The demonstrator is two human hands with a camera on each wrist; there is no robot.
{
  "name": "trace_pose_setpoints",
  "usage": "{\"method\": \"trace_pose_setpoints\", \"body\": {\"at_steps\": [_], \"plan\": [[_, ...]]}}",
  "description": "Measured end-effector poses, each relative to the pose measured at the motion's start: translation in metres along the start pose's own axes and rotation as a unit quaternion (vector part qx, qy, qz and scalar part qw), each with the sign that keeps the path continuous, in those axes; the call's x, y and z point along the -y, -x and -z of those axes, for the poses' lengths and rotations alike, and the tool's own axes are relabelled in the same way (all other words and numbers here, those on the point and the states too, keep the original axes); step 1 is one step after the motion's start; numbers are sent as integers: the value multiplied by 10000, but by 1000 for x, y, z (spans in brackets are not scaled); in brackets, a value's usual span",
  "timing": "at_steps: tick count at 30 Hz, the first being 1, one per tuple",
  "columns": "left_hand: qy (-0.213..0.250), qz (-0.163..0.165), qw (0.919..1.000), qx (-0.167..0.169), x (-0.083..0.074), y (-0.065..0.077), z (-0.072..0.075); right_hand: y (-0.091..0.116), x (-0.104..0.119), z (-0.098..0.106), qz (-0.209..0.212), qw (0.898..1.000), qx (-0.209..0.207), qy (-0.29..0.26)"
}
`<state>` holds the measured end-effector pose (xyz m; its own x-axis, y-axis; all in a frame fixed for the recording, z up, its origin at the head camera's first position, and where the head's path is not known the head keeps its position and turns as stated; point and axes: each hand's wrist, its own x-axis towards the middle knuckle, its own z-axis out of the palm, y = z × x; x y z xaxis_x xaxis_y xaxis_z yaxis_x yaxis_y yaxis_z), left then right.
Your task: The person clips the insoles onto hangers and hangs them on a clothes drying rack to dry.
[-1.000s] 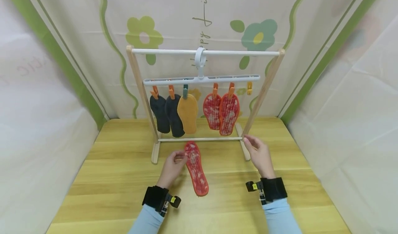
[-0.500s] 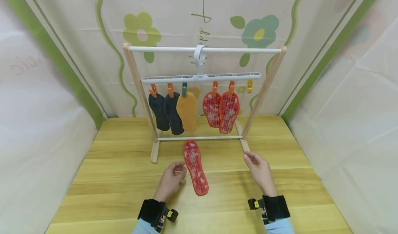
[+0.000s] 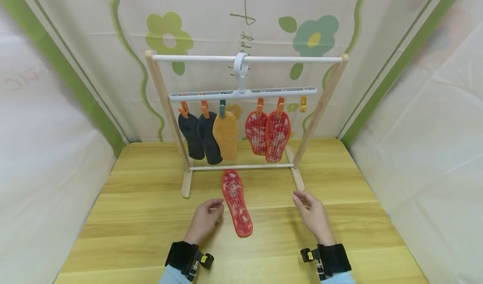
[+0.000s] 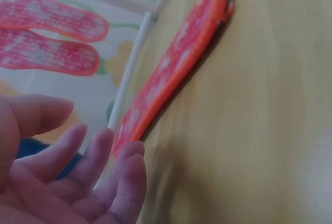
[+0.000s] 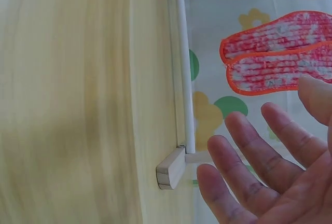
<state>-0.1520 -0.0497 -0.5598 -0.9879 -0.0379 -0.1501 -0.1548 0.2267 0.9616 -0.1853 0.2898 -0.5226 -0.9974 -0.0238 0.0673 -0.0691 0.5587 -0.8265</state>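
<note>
A red-and-white insole [image 3: 237, 204] with an orange-red edge lies on the table in front of the rack. Just left of it rests my left hand [image 3: 205, 220], fingers loosely bent and holding nothing; the left wrist view shows the insole [image 4: 174, 66] beyond the fingertips. My right hand [image 3: 314, 217] is near the rack's right foot [image 3: 298, 179], relaxed, with nothing in it. From the hanger [image 3: 241, 93] hang two dark insoles [image 3: 191, 137], a yellow insole [image 3: 225, 136] and two red-and-white insoles [image 3: 278, 137], each by a clothespin. A yellow clothespin [image 3: 303, 104] at the right end grips nothing.
The wooden rack [image 3: 320, 108] has a white top rod [image 3: 294, 59] and a low crossbar [image 3: 241, 167] near the tabletop. Fabric walls [image 3: 415, 108] enclose the wooden table [image 3: 143, 250] at the back and on both sides.
My left hand has let go of the red-and-white insole and drawn back toward me, leaving it on the table. My right hand has also moved back from the rack's right post.
</note>
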Motion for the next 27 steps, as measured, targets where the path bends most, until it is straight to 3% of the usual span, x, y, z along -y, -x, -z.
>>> {"method": "trace_pose_setpoints", "body": {"at_steps": [15,27], "plan": [[-690,-289,9969,-262,-5,-42,9,11,-9,-6,224,9997,-3,140],[-1691,40,9855,-98,-27,-97,3,15,-4,-3,310,9993,10,208]]}}
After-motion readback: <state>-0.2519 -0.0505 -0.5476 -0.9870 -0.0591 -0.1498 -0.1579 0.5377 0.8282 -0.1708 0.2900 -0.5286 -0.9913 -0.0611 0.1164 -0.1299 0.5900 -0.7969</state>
